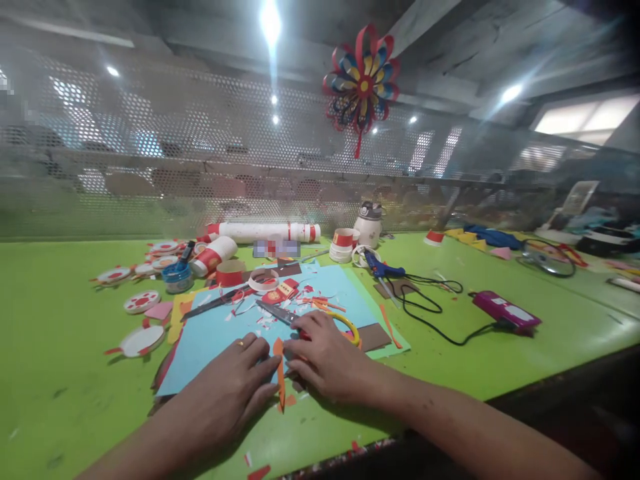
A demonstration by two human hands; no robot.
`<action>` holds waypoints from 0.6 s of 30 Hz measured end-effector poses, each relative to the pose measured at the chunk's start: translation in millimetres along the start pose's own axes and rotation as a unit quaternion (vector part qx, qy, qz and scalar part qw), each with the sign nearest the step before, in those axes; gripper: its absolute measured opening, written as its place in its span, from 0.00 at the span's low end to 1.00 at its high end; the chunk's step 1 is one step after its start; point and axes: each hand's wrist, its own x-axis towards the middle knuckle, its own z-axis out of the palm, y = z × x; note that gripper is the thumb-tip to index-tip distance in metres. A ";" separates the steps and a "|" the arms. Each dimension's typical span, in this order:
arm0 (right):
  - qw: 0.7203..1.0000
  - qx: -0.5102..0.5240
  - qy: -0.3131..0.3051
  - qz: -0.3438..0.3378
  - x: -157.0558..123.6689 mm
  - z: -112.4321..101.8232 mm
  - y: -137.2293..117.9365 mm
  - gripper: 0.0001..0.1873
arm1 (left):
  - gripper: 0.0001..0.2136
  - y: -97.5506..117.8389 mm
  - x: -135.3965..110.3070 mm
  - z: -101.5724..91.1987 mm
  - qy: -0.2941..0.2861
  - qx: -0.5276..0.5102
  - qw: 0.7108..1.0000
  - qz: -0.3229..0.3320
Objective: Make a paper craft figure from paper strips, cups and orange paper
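Note:
A narrow orange paper strip [281,383] with a pointed top lies between my hands. My left hand [240,373], a ring on one finger, is closed, with its fingertips at the strip's left edge. My right hand [325,353] rests on the right with its fingers apart, fingertips close to the strip. Under and behind it lie scissors [276,311] with a yellow and red handle, partly covered by the hand. Blue paper [200,360] spreads beneath, scattered with red, white and orange scraps. A red printed packet [281,291] lies past the scissors.
A blue glue gun [383,267] has its black cord running to a purple power box [506,312]. A second dark blade [213,305], paper rings [230,273], a blue jar [177,277] and decorated discs [143,340] lie left. A bottle [369,227] stands behind, before a perforated screen.

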 end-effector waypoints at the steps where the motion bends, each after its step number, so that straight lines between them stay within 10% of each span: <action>1: 1.000 0.015 0.026 0.008 1.0 -1.1 2.3 0.11 | 0.15 0.8 -0.1 -0.8 0.004 -0.001 1.000 0.002; 11: 0.966 0.166 0.135 0.147 14.4 -16.7 39.5 0.10 | 0.15 -0.6 -2.7 -0.2 0.018 -0.018 0.999 -0.036; 18: 0.954 0.217 0.038 0.201 138.8 -27.9 41.4 0.09 | 0.16 1.0 -4.7 -3.0 0.031 -0.036 0.998 -0.046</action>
